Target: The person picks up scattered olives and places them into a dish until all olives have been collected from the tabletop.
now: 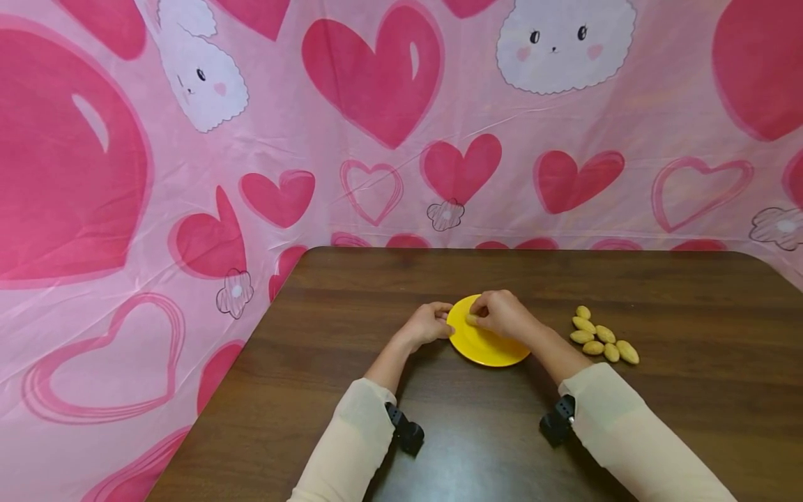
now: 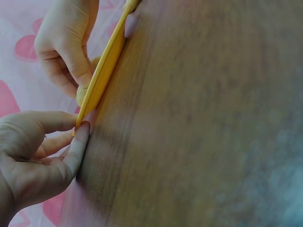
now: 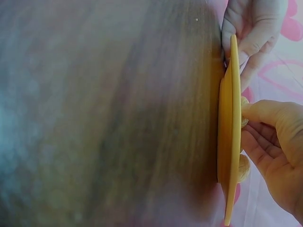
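Note:
A yellow plate [image 1: 492, 352] lies on the brown table, its rim pinched at the left between the thumb and fingers of my left hand [image 1: 429, 324]. Over the plate, my right hand [image 1: 505, 314] pinches a small yellowish oval nut-like piece [image 1: 472, 319] close to the surface. In the right wrist view that piece [image 3: 245, 112] shows at the fingertips, partly behind the thumb. Another nut-like piece [image 3: 244, 168] rests on the plate nearer the wrist; in the head view my right hand hides it.
Several more oval nut-like pieces [image 1: 592, 335] lie in a loose group on the table [image 1: 702, 390], right of the plate. A pink cloth [image 1: 389, 188] with hearts hangs behind the table and along its left side.

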`<act>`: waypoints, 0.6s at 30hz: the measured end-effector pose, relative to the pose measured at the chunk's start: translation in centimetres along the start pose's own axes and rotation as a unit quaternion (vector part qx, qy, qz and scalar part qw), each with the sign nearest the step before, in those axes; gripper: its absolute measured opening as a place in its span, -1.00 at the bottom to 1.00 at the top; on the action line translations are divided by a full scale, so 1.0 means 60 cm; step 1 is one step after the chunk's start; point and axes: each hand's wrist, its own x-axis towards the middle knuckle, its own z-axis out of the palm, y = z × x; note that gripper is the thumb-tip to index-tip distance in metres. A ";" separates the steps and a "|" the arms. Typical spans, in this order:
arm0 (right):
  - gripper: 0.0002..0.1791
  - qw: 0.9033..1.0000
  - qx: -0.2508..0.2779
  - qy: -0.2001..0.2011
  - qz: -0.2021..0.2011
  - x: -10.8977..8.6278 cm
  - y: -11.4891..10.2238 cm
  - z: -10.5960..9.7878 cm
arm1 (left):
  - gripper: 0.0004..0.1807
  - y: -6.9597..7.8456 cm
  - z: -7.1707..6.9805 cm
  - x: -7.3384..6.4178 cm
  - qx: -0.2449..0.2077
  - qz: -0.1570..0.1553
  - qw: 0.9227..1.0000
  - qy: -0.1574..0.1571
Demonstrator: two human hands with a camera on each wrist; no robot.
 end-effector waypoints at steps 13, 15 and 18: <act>-0.82 0.998 -0.013 0.008 -0.059 -0.007 0.012 -0.010 | -0.46 -0.001 -0.002 0.001 0.004 0.000 1.000 0.000; -0.82 0.997 -0.017 0.020 -0.072 -0.010 0.015 -0.011 | -0.46 -0.002 -0.002 0.002 0.001 0.001 1.000 -0.002; -0.82 0.996 -0.014 0.030 -0.081 -0.014 0.018 -0.014 | -0.45 -0.002 -0.001 0.002 -0.001 0.002 1.000 -0.002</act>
